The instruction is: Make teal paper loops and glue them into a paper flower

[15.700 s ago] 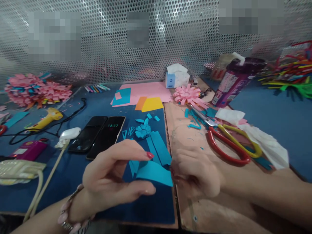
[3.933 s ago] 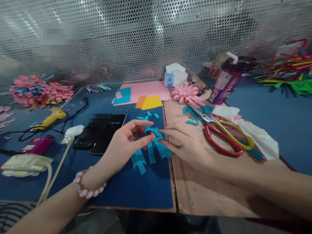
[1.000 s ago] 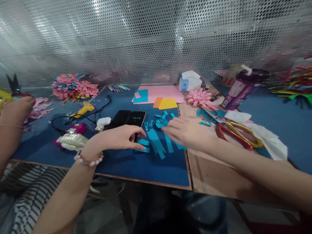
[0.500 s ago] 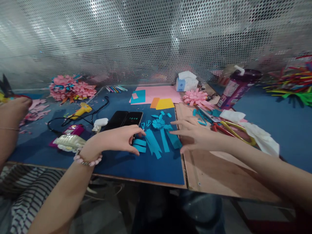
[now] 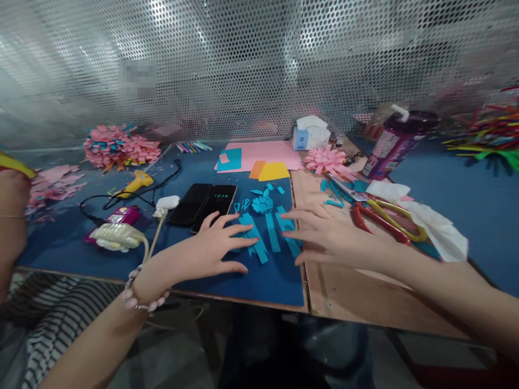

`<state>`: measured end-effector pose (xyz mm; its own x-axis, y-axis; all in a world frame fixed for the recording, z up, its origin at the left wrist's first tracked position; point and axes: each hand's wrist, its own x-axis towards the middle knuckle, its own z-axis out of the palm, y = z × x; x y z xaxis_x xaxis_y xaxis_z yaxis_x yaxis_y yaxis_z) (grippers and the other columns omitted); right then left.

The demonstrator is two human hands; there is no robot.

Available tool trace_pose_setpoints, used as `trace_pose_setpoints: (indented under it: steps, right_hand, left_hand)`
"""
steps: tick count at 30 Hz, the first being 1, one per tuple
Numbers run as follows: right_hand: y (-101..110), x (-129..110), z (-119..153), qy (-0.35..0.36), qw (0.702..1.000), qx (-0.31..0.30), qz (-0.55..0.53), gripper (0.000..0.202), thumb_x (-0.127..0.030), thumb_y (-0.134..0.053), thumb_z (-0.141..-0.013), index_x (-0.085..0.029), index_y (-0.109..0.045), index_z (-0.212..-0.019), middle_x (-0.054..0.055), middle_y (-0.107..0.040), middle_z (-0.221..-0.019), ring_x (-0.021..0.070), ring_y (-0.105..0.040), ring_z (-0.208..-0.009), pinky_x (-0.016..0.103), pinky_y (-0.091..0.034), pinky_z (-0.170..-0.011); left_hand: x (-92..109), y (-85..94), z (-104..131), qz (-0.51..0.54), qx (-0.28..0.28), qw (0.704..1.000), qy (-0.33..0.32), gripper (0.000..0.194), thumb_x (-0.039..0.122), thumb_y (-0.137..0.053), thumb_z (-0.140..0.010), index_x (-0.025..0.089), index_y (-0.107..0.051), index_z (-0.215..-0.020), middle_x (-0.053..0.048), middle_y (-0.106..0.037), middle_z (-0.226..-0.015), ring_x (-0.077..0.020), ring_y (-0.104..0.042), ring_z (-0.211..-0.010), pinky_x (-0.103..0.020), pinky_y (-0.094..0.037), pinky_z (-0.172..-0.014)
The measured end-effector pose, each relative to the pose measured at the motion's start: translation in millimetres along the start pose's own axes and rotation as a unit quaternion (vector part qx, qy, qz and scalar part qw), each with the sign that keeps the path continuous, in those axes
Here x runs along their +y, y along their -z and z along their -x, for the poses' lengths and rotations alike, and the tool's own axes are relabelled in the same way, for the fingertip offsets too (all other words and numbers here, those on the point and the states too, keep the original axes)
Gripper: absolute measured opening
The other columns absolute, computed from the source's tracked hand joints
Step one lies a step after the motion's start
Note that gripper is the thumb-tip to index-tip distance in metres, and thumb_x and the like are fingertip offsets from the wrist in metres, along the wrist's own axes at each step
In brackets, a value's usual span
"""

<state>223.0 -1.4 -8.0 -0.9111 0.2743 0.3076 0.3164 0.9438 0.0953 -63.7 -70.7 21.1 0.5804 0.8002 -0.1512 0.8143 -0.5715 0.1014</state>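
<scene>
Left hand (image 5: 219, 243) and right hand (image 5: 328, 235), splayed wide with nothing visibly gripped, overlie blue paper strips (image 5: 273, 237) at frame centre, presumably light, flexible and easily creased, best pinched by the edges.

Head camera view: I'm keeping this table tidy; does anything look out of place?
The crumpled white tissue paper lies loose beside the large scissors with red and yellow handles, looking more like litter than working material. Nothing looks spilled.

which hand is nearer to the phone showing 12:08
Left. The left hand is at the near end of the phone, overlapping it in view, though contact can't be told. The right hand is farther right, beyond a narrow blue paper strip.
</scene>
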Motion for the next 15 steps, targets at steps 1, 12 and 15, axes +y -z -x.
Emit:
trace_pose_setpoints:
  steps: [1, 12, 15]
  right_hand:
    - [0, -7, -4, 0.007, 1.0, 0.009, -0.006, 0.048, -0.055, -0.049, -0.087, -0.022, -0.06, -0.12, 0.01, -0.053, -0.132, 0.0302, -0.045, -0.12, 0.051, -0.039, -0.097]
    - [-23, -40, -40, 0.061, 0.996, 0.05, 0.049, 0.022, -0.025, -0.049, -0.092, -0.013, -0.066, -0.1, 0.011, -0.066, -0.105, 0.0255, -0.053, -0.1, 0.039, -0.04, -0.078]
    - [-23, -35, -37, 0.061, 0.994, 0.075, 0.05, 0.019, -0.021, -0.048, -0.092, -0.014, -0.065, -0.096, 0.009, -0.067, -0.101, 0.0229, -0.054, -0.095, 0.037, -0.039, -0.077]
  left_hand:
    - [0, -0.5, 0, -0.001, -0.002, 1.0, 0.002, 0.056, 0.062, -0.049, -0.084, 0.039, -0.047, -0.135, -0.002, -0.04, -0.148, -0.0366, -0.02, -0.14, -0.063, -0.005, -0.108]
    - [-4, -2.6, -2, 0.039, -0.015, 0.999, -0.017, 0.063, 0.063, -0.045, -0.084, 0.032, -0.043, -0.138, -0.003, -0.043, -0.146, -0.0317, -0.019, -0.14, -0.055, -0.002, -0.112]
    - [-6, -1.7, -2, 0.051, -0.008, 0.999, -0.012, 0.067, 0.062, -0.045, -0.085, 0.03, -0.035, -0.143, -0.003, -0.043, -0.147, -0.0294, -0.02, -0.141, -0.052, -0.002, -0.113]
